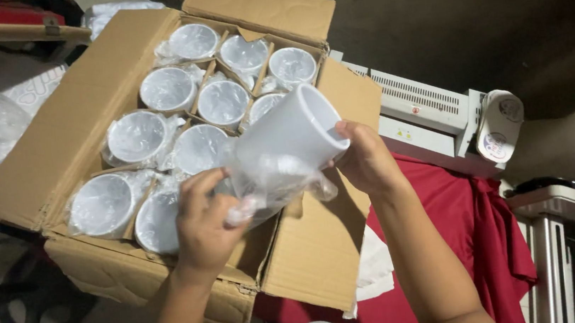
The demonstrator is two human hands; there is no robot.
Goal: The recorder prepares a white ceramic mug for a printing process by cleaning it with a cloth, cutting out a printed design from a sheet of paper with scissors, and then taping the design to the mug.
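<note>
White mug (292, 136), both hands' grip closed on it, above cardboard box (71, 134) of bagged mugs (167, 88).

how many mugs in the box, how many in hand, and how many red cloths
White mugs in the cardboard box: 10, first at
White mug held by left hand and right hand: 1
Red cloth: 1
Total: 12

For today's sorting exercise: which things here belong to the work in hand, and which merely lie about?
In hand: white ceramic mug, its clear plastic wrap, left hand, right hand, brown cardboard box of wrapped mugs.
Lying about: red cloth, white machine.
</note>
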